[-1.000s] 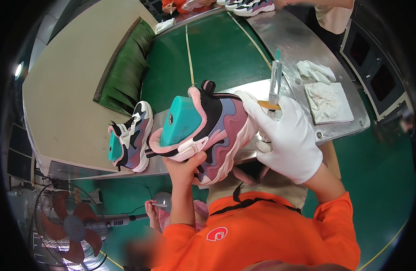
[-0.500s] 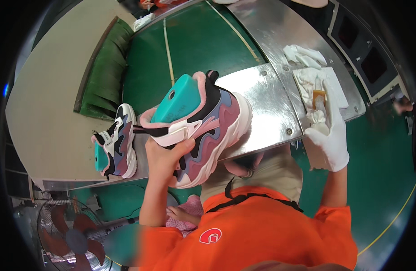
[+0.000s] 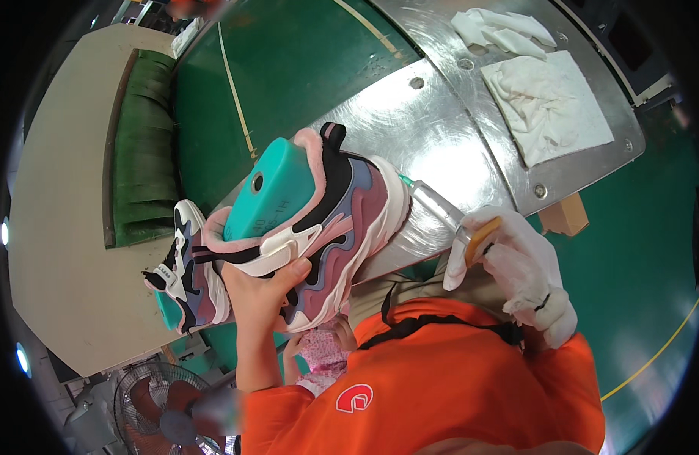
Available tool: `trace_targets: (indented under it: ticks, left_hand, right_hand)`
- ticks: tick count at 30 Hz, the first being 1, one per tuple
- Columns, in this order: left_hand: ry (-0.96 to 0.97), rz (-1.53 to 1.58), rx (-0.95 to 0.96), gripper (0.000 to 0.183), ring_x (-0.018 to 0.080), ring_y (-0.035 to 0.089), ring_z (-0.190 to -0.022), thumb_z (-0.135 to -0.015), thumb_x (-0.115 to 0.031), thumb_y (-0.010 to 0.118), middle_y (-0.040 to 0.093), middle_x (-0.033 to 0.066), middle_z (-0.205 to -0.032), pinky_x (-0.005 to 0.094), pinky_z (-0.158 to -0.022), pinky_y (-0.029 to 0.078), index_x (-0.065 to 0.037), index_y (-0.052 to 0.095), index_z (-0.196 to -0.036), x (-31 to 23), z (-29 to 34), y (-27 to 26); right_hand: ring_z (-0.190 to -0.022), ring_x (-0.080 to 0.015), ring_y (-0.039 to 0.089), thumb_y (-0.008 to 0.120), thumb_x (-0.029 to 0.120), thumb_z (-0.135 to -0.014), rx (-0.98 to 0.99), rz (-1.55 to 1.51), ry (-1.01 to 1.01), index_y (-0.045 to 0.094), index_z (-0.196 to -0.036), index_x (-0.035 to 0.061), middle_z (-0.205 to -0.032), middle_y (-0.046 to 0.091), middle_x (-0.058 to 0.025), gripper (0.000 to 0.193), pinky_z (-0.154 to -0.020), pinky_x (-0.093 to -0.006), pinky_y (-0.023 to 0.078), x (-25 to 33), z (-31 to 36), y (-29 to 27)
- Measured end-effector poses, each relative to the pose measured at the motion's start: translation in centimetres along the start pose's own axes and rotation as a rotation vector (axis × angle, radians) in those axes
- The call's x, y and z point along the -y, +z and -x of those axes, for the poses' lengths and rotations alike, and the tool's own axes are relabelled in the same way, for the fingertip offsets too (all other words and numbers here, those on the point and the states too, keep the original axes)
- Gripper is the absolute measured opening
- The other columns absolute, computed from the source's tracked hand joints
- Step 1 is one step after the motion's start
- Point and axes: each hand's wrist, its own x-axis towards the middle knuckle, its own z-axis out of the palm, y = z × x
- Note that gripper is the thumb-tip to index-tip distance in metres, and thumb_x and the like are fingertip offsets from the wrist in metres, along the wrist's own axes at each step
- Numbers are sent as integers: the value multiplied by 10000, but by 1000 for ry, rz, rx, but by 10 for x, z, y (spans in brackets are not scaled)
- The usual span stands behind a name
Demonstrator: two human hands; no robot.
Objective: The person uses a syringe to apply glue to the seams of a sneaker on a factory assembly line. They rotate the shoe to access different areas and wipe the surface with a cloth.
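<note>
My bare left hand (image 3: 254, 296) grips a chunky sneaker (image 3: 342, 235) in pink, purple, black and white, thumb on its side below the white strap. A teal shoe last (image 3: 277, 189) fills the sneaker's opening. In a white glove, my right hand (image 3: 520, 262) is closed round a slim clear syringe-like applicator (image 3: 438, 205) with a green tip and a yellow-brown piece near my fingers. Its tip is at the white sole's edge; whether it touches, I cannot tell. A second sneaker (image 3: 190, 262), also with a teal last, lies on the table to the left.
A metal plate (image 3: 387, 114) borders the green belt (image 3: 289, 68). Crumpled white cloths (image 3: 543, 98) lie on a white pad at the right. A green strip curtain (image 3: 144, 144) stands at the left. Below the table are a fan (image 3: 175, 417) and another person in pink patterned clothing (image 3: 323, 353).
My right hand has come from the white pad, bringing the applicator over to the sneaker's sole. My left hand keeps its hold on the sneaker. The whole view has shifted.
</note>
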Motion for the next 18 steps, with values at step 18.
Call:
trace_targets:
  ticks: [18]
  left_hand:
    - [-19,90,26,761,180,622,-983,-608,-215,895,647,95,-1093,312,-893,487,36,549,-1238,-3,2,-1]
  right_hand:
    - [-927,-267,594,809,267,-550,-84,-125,209,366,-1344,-135,-1055,570,-208,993,-828,-366,495,16,-15,16]
